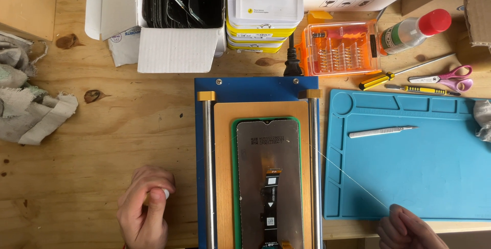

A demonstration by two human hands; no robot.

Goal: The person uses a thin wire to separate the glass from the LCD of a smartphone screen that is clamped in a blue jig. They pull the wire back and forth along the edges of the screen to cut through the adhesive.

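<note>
My left hand (144, 209) is pinched shut on a small white spool left of the blue separator plate (255, 88); my right hand (406, 228), to its right, grips a thin cutting wire (348, 175) stretched toward the grey phone screen (267, 177) lying back-up on the plate. I'm mid-separation; next calls for keeping the wire taut and flat.

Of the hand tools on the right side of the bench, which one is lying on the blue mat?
The silver scalpel; the yellow-handled screwdrivers and pink scissors lie on bare wood above the blue mat.
</note>
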